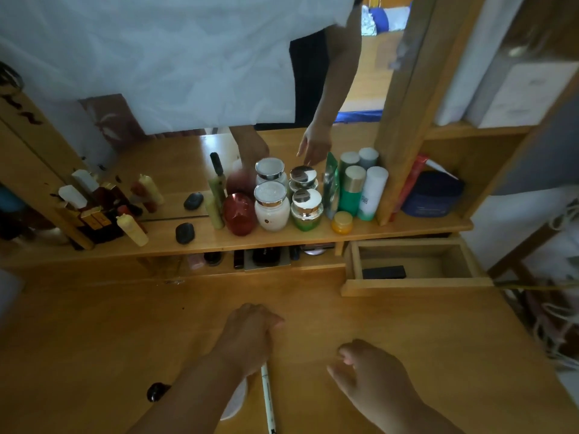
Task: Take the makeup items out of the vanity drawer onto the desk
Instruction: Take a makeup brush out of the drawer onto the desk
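Dim room, warm yellowish cast on all wood. Light-wood vanity desk top [125, 333] fills the lower frame. Above it a narrow wooden ledge shelf [282, 241] runs across, with a shallow open cubby slot [175, 261] beneath. A large wall mirror [194, 73] stands behind the ledge, framed on its right by a pale wooden upright post [404, 120]. Right of the post, open wooden side shelves [476, 131]. Bright daylight shows in the mirror's upper right corner [385, 14].

Single view, head-worn wide-angle camera: looks forward and steeply down over the wooden desk top [125, 333], close above it, facing the rear mirror panel [175, 73] and open wooden drawer [413, 285].
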`<move>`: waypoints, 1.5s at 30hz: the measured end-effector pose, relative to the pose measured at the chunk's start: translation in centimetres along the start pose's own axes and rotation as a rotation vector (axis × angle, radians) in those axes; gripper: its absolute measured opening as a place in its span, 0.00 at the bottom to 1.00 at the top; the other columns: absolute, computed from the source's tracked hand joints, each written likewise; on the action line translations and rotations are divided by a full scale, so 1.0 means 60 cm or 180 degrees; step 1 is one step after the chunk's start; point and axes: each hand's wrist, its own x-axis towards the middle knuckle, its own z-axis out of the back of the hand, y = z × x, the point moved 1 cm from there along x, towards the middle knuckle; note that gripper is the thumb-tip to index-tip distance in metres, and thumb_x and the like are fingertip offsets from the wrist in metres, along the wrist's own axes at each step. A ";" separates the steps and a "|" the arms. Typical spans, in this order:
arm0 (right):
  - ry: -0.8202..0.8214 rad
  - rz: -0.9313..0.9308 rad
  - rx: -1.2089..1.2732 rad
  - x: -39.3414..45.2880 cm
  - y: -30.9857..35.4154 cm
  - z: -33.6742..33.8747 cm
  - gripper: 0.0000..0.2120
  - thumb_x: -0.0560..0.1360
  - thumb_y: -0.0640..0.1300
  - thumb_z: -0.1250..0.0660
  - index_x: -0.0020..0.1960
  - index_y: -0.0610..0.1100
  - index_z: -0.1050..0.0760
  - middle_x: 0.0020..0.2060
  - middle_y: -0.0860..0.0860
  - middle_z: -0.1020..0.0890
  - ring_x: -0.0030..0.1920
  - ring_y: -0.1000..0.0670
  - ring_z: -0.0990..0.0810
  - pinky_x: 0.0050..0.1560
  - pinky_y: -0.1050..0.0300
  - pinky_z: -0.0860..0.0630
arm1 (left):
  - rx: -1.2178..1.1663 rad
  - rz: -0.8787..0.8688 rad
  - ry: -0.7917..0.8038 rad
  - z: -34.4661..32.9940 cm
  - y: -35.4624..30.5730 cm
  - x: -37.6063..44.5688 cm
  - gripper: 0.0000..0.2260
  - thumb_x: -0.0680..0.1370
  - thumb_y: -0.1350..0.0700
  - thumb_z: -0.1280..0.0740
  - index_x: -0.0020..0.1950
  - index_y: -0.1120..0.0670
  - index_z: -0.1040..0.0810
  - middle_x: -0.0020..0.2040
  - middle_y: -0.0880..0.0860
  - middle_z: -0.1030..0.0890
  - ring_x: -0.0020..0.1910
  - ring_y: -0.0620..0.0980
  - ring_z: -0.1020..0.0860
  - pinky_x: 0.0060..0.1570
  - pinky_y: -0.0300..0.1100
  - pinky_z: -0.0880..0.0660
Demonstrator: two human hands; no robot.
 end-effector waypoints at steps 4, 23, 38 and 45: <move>-0.0217 -0.0073 -0.0168 -0.009 -0.054 0.051 0.19 0.78 0.58 0.46 0.66 0.53 0.33 0.60 0.56 0.27 0.58 0.55 0.26 0.55 0.60 0.27 | -0.0077 -0.0134 -0.0002 -0.001 -0.044 0.026 0.20 0.76 0.66 0.44 0.64 0.50 0.27 0.62 0.50 0.24 0.62 0.48 0.30 0.63 0.39 0.35; -0.1248 -0.0141 -0.1110 0.008 -0.212 0.170 0.17 0.72 0.51 0.32 0.60 0.49 0.24 0.57 0.51 0.20 0.52 0.49 0.19 0.48 0.53 0.22 | 0.0118 -0.0418 -0.0703 -0.026 -0.184 0.088 0.15 0.77 0.57 0.39 0.64 0.50 0.27 0.59 0.50 0.22 0.61 0.50 0.30 0.62 0.41 0.39; -0.1152 0.0117 -0.1766 0.022 -0.235 0.175 0.15 0.53 0.39 0.20 0.33 0.50 0.22 0.27 0.54 0.23 0.24 0.54 0.26 0.20 0.63 0.34 | 0.0552 -0.0744 -0.0840 -0.056 -0.169 0.101 0.05 0.67 0.57 0.27 0.40 0.50 0.21 0.37 0.48 0.18 0.42 0.49 0.22 0.49 0.46 0.27; -0.1275 0.0318 -0.1687 0.009 -0.245 0.151 0.16 0.51 0.39 0.19 0.33 0.50 0.22 0.27 0.54 0.22 0.26 0.55 0.24 0.20 0.63 0.29 | 0.0419 -0.0925 -0.0852 -0.074 -0.154 0.092 0.03 0.66 0.54 0.33 0.39 0.49 0.24 0.37 0.48 0.19 0.41 0.49 0.23 0.47 0.39 0.36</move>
